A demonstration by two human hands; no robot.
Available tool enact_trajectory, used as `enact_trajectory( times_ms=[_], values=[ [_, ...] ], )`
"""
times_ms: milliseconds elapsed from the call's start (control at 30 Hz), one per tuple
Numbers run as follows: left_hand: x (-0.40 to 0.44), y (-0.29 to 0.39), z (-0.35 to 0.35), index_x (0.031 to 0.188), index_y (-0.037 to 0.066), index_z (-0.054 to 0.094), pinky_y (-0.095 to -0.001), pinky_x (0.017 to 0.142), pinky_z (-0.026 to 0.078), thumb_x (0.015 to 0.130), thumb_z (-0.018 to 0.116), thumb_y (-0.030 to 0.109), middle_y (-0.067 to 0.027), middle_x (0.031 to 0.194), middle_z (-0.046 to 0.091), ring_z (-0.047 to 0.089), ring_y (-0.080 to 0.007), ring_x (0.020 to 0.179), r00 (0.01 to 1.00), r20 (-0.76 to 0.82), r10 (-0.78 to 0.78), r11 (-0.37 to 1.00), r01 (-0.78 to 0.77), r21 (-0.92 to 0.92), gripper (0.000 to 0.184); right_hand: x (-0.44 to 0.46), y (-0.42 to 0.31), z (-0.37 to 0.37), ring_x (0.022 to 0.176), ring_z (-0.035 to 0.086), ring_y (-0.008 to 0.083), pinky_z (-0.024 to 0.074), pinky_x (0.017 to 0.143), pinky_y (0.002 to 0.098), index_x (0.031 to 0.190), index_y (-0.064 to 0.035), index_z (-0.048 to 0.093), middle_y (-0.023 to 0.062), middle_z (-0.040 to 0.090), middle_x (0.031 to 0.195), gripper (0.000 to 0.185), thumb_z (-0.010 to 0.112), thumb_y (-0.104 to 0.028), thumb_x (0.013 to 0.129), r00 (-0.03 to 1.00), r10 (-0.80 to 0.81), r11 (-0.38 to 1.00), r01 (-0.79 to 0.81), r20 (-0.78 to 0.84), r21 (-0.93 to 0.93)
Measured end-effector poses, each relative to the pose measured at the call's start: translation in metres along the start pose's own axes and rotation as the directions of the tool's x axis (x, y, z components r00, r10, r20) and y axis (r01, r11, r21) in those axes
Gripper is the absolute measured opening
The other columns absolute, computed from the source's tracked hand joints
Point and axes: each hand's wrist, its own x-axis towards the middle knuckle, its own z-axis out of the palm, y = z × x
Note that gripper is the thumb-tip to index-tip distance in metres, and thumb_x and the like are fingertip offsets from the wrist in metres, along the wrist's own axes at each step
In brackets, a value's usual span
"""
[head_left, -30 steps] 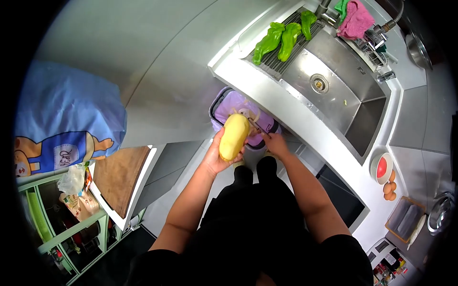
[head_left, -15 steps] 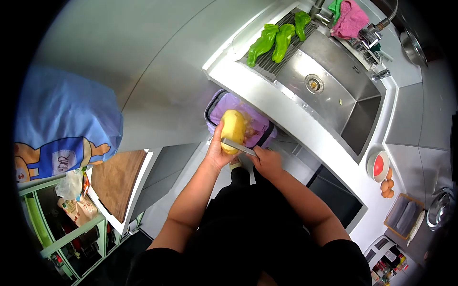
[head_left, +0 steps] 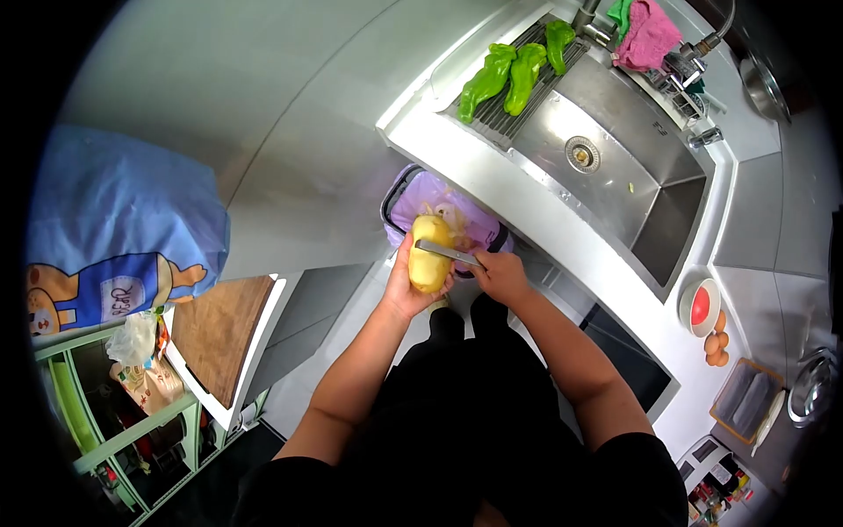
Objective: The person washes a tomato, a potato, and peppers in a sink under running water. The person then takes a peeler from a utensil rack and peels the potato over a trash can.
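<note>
A large peeled, yellow potato (head_left: 428,268) is gripped in my left hand (head_left: 406,285), whose fingers wrap round its left side and underside. My right hand (head_left: 500,277) is closed on the handle of a metal peeler (head_left: 446,252). The peeler's head lies across the upper part of the potato. Just beyond and below them stands a bin with a purple liner (head_left: 413,204), with pale peelings (head_left: 450,213) in it. My left palm is mostly hidden behind the potato.
Several green peppers (head_left: 524,79) lie on the rack over the steel sink (head_left: 606,114). Along the white counter sit a bowl with something red (head_left: 700,307) and brown eggs (head_left: 716,341). A wooden board (head_left: 219,338) and a blue bag (head_left: 132,211) are at left.
The peeler has moved from the near end of the potato up toward its far end, and my right hand has shifted slightly up with it. My left hand still holds the potato.
</note>
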Motion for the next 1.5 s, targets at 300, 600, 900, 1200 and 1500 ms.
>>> enact_trajectory(
  times_ms=[300, 600, 900, 1200, 1500],
  values=[
    [-0.011, 0.002, -0.006, 0.116, 0.010, 0.046, -0.0343, 0.071, 0.044, 0.079, 0.045, 0.056, -0.0107, 0.102, 0.053, 0.051, -0.0246, 0.085, 0.998, 0.052, 0.036, 0.996, -0.040, 0.079, 0.059, 0.022, 0.037, 0.030, 0.066, 0.057, 0.0351, 0.0446, 0.062, 0.0453, 0.091, -0.0128, 0.062, 0.0167, 0.058, 0.067, 0.032, 0.053, -0.042, 0.080, 0.936, 0.304, 0.942, -0.323, 0.176, 0.091],
    [-0.018, 0.013, 0.015, 0.119, 0.009, 0.044, -0.0381, 0.075, 0.046, 0.082, 0.041, 0.053, -0.0114, 0.106, 0.053, 0.055, -0.0250, 0.089, 0.990, 0.000, 0.142, 0.947, -0.136, 0.291, 0.058, 0.017, -0.001, 0.007, 0.068, 0.059, 0.0328, 0.0437, 0.061, 0.0399, 0.090, -0.0039, 0.060, 0.0180, 0.059, 0.069, 0.037, 0.051, -0.039, 0.082, 0.664, 0.604, 0.625, -0.738, 0.441, 0.255],
    [-0.009, 0.008, 0.000, 0.118, 0.009, 0.043, -0.0342, 0.063, 0.048, 0.081, 0.042, 0.051, -0.0109, 0.104, 0.055, 0.057, -0.0252, 0.083, 0.993, -0.019, 0.116, 0.891, -0.095, 0.445, 0.056, 0.003, -0.015, 0.003, 0.056, 0.055, 0.0350, 0.0423, 0.048, 0.0434, 0.088, -0.0096, 0.060, 0.0147, 0.055, 0.059, 0.020, 0.056, -0.027, 0.079, 0.987, 0.139, 0.989, -0.134, -0.084, 0.062],
    [-0.024, 0.006, 0.012, 0.120, 0.008, 0.041, -0.0341, 0.061, 0.048, 0.082, 0.040, 0.051, -0.0126, 0.108, 0.051, 0.056, -0.0249, 0.084, 0.988, 0.077, 0.131, 0.834, -0.152, 0.530, 0.058, 0.004, 0.039, 0.017, 0.054, 0.053, 0.0346, 0.0395, 0.047, 0.0409, 0.071, -0.0022, 0.055, 0.0190, 0.051, 0.056, 0.027, 0.056, -0.028, 0.081, 0.933, 0.357, 0.928, -0.349, -0.038, 0.132],
    [-0.020, 0.008, 0.001, 0.119, 0.007, 0.042, -0.0321, 0.060, 0.048, 0.081, 0.041, 0.052, -0.0110, 0.104, 0.052, 0.056, -0.0240, 0.081, 0.988, 0.038, 0.150, 0.845, -0.148, 0.514, 0.059, -0.001, -0.037, -0.002, 0.048, 0.053, 0.0329, 0.0396, 0.043, 0.0423, 0.074, -0.0074, 0.053, 0.0137, 0.050, 0.051, 0.023, 0.056, -0.029, 0.079, 0.980, 0.126, 0.989, -0.112, -0.153, 0.101]
  ],
)
